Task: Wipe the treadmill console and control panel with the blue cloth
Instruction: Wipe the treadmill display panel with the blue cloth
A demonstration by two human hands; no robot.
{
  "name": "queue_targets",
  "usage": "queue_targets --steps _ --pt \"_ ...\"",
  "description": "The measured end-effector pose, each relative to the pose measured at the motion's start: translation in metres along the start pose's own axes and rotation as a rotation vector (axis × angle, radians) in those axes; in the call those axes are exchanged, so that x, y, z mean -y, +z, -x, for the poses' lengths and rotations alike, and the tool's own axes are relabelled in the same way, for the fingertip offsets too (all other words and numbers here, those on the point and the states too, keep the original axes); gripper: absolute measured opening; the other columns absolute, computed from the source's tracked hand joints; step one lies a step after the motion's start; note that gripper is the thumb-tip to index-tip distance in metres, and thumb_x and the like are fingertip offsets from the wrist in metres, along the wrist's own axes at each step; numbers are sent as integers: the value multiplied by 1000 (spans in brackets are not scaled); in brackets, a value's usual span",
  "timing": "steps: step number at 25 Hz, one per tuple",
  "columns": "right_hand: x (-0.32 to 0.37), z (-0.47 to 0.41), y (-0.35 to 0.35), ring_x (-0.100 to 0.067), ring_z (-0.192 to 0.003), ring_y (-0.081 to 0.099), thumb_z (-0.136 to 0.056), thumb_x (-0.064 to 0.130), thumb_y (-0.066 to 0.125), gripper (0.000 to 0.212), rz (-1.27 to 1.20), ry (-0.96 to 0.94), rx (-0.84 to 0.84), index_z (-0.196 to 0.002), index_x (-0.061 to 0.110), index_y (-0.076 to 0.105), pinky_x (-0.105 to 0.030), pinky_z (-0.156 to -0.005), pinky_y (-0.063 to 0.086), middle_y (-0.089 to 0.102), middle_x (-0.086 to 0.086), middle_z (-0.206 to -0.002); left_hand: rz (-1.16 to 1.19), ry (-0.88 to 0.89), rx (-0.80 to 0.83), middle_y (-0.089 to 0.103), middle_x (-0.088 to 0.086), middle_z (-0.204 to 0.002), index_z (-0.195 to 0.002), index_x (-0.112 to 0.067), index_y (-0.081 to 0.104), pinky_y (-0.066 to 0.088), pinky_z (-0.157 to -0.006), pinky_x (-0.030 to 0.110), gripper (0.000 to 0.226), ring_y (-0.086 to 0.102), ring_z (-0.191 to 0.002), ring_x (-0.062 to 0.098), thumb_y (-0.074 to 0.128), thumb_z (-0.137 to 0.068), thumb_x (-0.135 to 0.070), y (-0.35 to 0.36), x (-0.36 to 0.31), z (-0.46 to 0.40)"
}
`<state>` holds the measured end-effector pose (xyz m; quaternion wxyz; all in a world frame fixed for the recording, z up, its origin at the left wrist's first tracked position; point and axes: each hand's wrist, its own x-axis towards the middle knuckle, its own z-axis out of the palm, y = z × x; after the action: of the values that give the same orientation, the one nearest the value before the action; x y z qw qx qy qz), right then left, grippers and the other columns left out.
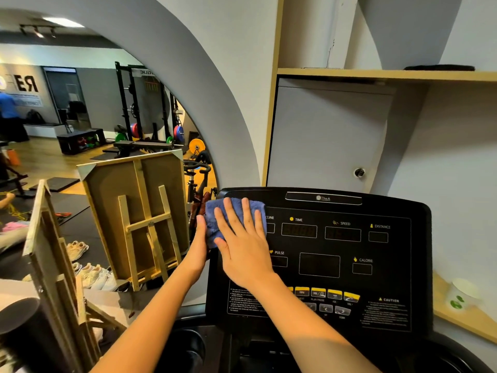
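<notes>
The black treadmill console point(349, 254) fills the lower right, with display windows labelled TIME, SPEED, DISTANCE, PULSE and CALORIE and a row of yellow buttons point(325, 293) below. A blue cloth point(215, 211) lies flat on the console's upper left corner. My right hand point(242, 243) presses on the cloth with its fingers spread. My left hand point(200, 246) grips the console's left edge, beside the cloth and partly hidden behind it.
A wooden easel point(139, 219) leans against an arched mirror point(94, 117) on the left, which reflects a gym with weight racks. A wooden shelf and a grey cabinet door point(328, 135) stand behind the console. A white paper cup point(462, 294) sits on a ledge at the right.
</notes>
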<state>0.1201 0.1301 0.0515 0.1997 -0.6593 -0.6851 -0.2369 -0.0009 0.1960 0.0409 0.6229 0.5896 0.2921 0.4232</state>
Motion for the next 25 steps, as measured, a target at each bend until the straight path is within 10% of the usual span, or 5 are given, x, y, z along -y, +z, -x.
queue_targets --steps 6,10,25 --pt "19 28 11 -27 -153 -15 -103 44 36 64 -44 24 51 -159 25 14 -52 -123 -1 -3 1 -168 46 -72 -46 78 -7 -103 -112 -21 67 53 -90 23 61 70 -103 8 28 -92 -64 6 -2 3" --pt "27 49 16 -24 -152 -18 -103 46 33 65 -80 45 93 -160 25 10 -51 -123 -3 -6 2 -168 65 -135 -24 73 14 -115 -116 -11 70 51 -97 40 89 69 -111 28 59 -67 -84 5 -3 6" --pt "43 135 38 -27 -154 -2 -101 44 36 62 -78 22 244 -159 30 18 -50 -118 0 12 4 -167 141 -224 -155 70 6 -121 -132 -22 60 48 -86 39 52 63 -114 26 47 -95 -56 19 -1 12"
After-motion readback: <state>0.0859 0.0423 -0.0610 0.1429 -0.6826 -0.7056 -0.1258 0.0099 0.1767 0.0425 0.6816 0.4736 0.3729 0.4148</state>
